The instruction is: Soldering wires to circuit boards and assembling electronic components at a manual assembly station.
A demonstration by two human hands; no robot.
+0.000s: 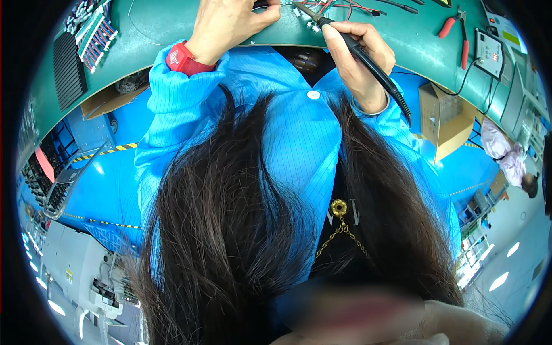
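My right hand (368,66) is closed around the black handle of a soldering iron (357,50), pen-fashion. Its metal tip points up and left toward small white connectors and thin wires (310,24) at the bench's near edge. My left hand (227,29), below a red wristband (187,60), is pinched closed close to the iron's tip. Part of its fingers runs out at the upper edge, so what it pinches is hidden. Red and black wires (359,7) lie on the green bench mat just beyond the iron.
Red-handled cutters (454,31) and a control box (489,54) with a cable stand at right. Bundled cables (95,37) and a ridged black tray (69,72) lie at left. Below the bench is a cardboard box (445,118); another person (505,149) is far right.
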